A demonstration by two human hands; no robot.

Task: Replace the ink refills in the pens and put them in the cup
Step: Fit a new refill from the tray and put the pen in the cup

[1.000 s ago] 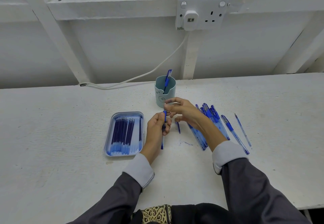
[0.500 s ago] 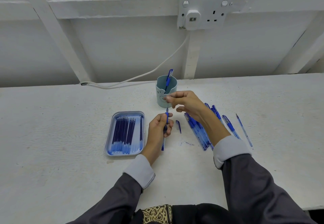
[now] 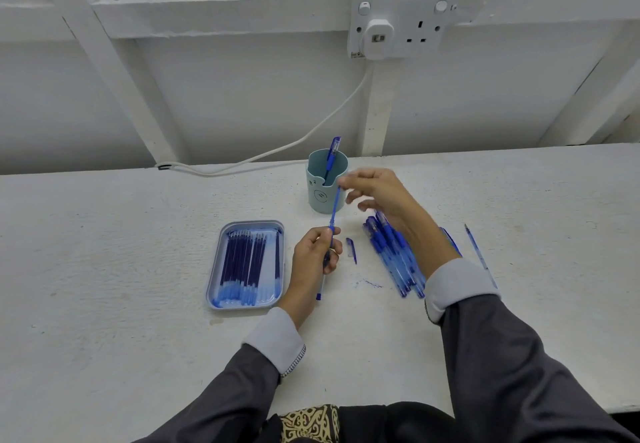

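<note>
One pen point(image 3: 334, 151) already stands in the teal cup point(image 3: 320, 203). Right in front of the cup, left hand point(image 3: 313, 259) grips a pen barrel point(image 3: 321, 286) while right hand point(image 3: 381, 193) pinches the ink refill point(image 3: 334, 210) sticking out of its top. Tray of spare refills point(image 3: 252, 225) sits front-left of the cup, the pile of pens point(image 3: 394, 259) front-right, both on the white table point(image 3: 104, 269)

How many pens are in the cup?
1. A blue plastic pen stands tilted in the pale teal round cup, its capped end poking above the rim. Part of the cup's inside is hidden, but nothing else sticks out.
</note>
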